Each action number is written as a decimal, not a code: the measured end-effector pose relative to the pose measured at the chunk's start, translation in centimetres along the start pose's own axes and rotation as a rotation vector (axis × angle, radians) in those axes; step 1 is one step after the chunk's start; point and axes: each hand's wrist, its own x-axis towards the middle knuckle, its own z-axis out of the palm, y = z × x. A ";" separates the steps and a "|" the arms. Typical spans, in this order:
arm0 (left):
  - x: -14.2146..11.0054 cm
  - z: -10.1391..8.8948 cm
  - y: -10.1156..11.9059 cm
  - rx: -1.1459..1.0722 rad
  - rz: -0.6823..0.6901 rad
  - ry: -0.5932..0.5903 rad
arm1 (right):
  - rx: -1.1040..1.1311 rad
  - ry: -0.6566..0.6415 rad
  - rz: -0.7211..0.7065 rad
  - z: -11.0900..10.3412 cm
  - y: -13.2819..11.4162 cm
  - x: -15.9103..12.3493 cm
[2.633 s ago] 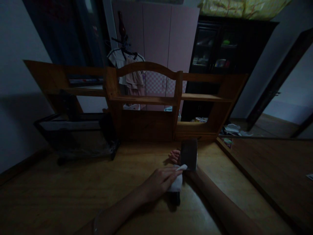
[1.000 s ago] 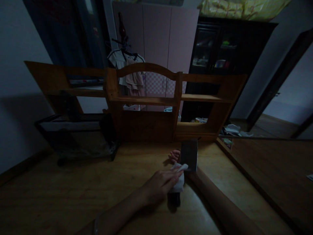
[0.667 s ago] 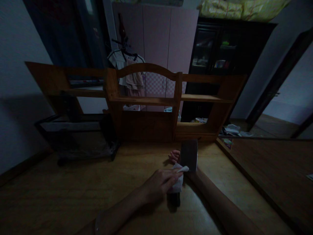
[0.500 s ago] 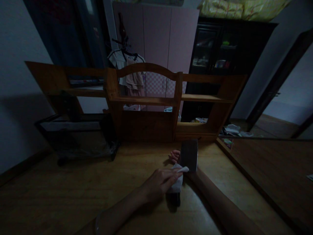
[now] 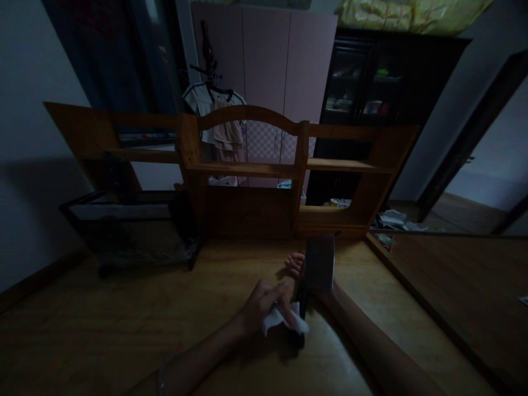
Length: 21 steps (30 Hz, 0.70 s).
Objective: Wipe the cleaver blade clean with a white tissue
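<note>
A cleaver (image 5: 320,263) with a wide dark blade and a black handle (image 5: 296,339) is tilted above the wooden tabletop, handle towards me. My right hand (image 5: 295,264) is behind the blade, holding it; curled fingers show past the left side, while the palm and thumb are hidden. My left hand (image 5: 270,302) pinches a crumpled white tissue (image 5: 297,323) against the handle, below the blade. The tissue covers part of the handle, and the black upper part shows bare above it.
A wooden shelf unit (image 5: 247,170) stands at the table's back edge. On the left is a black-framed glass tank (image 5: 136,231). A raised wooden rim (image 5: 406,286) runs along the table's right side. Beyond are a pink wardrobe (image 5: 266,60) and hanging clothes (image 5: 225,126).
My left hand has moved the tissue from the handle's upper part near the blade down to its lower end, where the tissue is now bunched. The right hand and cleaver stay nearly still.
</note>
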 end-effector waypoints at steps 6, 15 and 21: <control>0.0 0.0 1.0 0.164 0.226 -0.033 | 0.003 0.057 -0.012 -0.6 0.8 0.3; -0.7 1.5 0.7 0.307 0.200 -0.356 | 0.009 0.068 0.039 0.3 -0.2 0.1; -0.4 1.2 -0.3 0.131 0.053 -0.389 | -0.021 0.049 0.030 1.4 -0.7 -0.4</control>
